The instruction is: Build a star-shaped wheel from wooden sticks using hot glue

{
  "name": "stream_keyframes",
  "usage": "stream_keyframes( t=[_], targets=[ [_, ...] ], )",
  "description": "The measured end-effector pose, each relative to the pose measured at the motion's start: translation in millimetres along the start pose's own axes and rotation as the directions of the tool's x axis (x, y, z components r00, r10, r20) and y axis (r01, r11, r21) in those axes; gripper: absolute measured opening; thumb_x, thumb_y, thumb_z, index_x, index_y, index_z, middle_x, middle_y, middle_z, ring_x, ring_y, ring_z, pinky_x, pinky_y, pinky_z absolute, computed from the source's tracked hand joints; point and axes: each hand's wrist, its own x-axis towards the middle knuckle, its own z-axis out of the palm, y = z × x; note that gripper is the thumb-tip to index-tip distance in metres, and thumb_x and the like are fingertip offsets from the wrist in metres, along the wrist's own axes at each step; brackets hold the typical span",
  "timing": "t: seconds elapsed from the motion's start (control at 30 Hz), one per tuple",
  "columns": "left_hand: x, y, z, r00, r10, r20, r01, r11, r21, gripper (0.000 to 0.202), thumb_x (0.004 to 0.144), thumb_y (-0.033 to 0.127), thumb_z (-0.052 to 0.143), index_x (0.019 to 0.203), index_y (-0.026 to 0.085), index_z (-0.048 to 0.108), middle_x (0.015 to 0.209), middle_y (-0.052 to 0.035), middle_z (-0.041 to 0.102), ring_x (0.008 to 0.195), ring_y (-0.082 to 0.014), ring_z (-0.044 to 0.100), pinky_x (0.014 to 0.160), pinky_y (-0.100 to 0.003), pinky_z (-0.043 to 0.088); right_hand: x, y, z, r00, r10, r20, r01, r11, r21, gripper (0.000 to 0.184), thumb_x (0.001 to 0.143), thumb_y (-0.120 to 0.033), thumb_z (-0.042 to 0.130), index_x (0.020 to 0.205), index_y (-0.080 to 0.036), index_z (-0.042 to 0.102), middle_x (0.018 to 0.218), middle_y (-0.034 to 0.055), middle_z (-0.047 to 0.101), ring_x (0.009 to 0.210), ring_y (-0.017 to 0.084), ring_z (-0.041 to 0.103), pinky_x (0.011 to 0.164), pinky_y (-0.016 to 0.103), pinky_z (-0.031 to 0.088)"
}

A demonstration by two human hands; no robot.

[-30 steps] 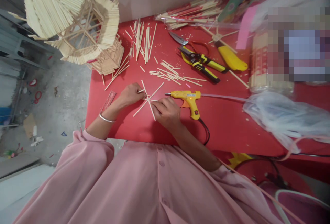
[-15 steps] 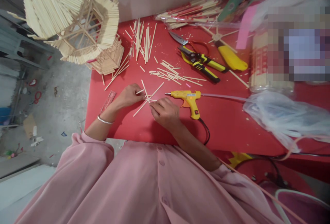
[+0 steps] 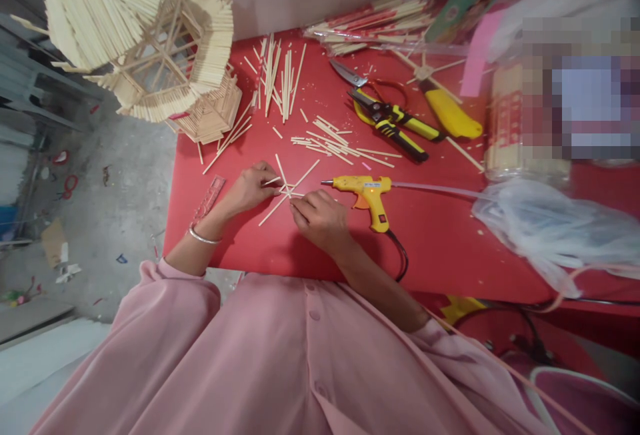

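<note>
Two hands at a star of wooden sticks on a red tabletop

We see a star-shaped stick frame lying near the front edge of the red table, its arms crossing at a hub between the two hands. The left hand is at the star's left side, thumb and fingers drawn together on a slender stick; we cannot tell whether this stick belongs to the star. The right hand pinches the star with closed fingertips just below and right of the hub. Just beyond the right hand we note a yellow glue gun on its side, nozzle toward the star, a glue stick projecting from its rear. Behind the star lie loose cut sticks and, farther right, yellow-and-black pruning shears beside a yellow-handled tool. A clear ruler rests near the left forearm. At the upper left we observe a tiered stick model.
</note>
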Motion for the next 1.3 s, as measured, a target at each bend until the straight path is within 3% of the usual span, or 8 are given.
stream_keyframes(
  t=[0.23, 0.43, 0.7, 0.97, 1.17, 1.3],
  targets=[
    [1.4, -2.6, 2.1, 0.999, 0.034, -0.007, -0.034, 0.999, -0.002, 0.004, 0.078, 0.020, 0.077, 0.082, 0.019, 0.077, 0.089, -0.0015, 0.067, 0.082, -0.0146, 0.065, 0.083, -0.029, 0.054, 0.6, 0.4, -1.2, 1.000, -0.011, 0.004, 0.011, 1.000, -0.013, 0.026, 0.100, -0.024, 0.051, 0.101, -0.021, 0.077, 0.079, 0.0038, 0.067, 0.080, 0.016, 0.051, 0.065, 0.031, 0.029],
    [1.3, 0.2, 2.1, 1.000, 0.008, -0.003, -0.008, 0.999, -0.034, 0.005, 0.078, 0.020, 0.076, 0.082, 0.019, 0.078, 0.089, -0.0023, 0.066, 0.082, -0.0145, 0.065, 0.083, -0.029, 0.053, 2.2, -1.6, -3.1, 1.000, -0.013, 0.015, 0.014, 1.000, -0.028, 0.031, 0.102, -0.026, 0.048, 0.119, -0.023, 0.074, 0.079, 0.0043, 0.066, 0.078, 0.017, 0.049, 0.063, 0.032, 0.028],
    [1.5, 3.0, 2.2, 0.999, -0.039, 0.014, 0.039, 0.999, -0.023, 0.005, 0.078, 0.023, 0.076, 0.080, 0.019, 0.077, 0.089, -0.0024, 0.066, 0.081, -0.0149, 0.063, 0.080, -0.029, 0.052, 1.8, -3.1, -2.4, 0.998, 0.018, 0.059, -0.016, 0.999, -0.039, 0.031, 0.103, -0.029, 0.046, 0.112, -0.024, 0.075, 0.080, 0.0048, 0.064, 0.077, 0.017, 0.048, 0.061, 0.034, 0.025],
    [2.1, 2.1, 3.0, 1.000, -0.026, 0.003, 0.026, 0.999, -0.019, 0.005, 0.077, 0.023, 0.077, 0.079, 0.018, 0.077, 0.089, -0.0025, 0.065, 0.082, -0.0148, 0.063, 0.082, -0.029, 0.052, 2.0, -3.2, -1.0, 0.998, 0.009, 0.057, -0.004, 0.997, -0.074, 0.035, 0.102, -0.027, 0.047, 0.127, -0.027, 0.072, 0.083, 0.0047, 0.067, 0.077, 0.017, 0.050, 0.060, 0.034, 0.024],
    [2.1, 1.2, 0.6, 1.000, -0.014, 0.020, 0.015, 0.999, -0.033, 0.008, 0.076, 0.026, 0.078, 0.079, 0.018, 0.076, 0.088, -0.0026, 0.066, 0.084, -0.0156, 0.065, 0.084, -0.030, 0.053, 2.6, -3.3, -0.8, 0.995, 0.017, 0.099, -0.009, 0.997, -0.072, 0.037, 0.102, -0.026, 0.045, 0.130, -0.026, 0.069, 0.083, 0.0057, 0.065, 0.076, 0.017, 0.048, 0.059, 0.034, 0.022],
    [1.6, 5.8, -5.7, 0.999, -0.038, 0.033, 0.039, 0.998, -0.048, 0.014, 0.083, 0.030, 0.070, 0.077, 0.018, 0.075, 0.087, -0.0034, 0.069, 0.085, -0.0162, 0.066, 0.086, -0.030, 0.052, 2.0, -2.5, 0.4, 0.997, 0.014, 0.082, -0.007, 0.997, -0.083, 0.036, 0.102, -0.026, 0.045, 0.128, -0.025, 0.071, 0.080, 0.0054, 0.063, 0.075, 0.017, 0.047, 0.059, 0.034, 0.022]
  ],
)
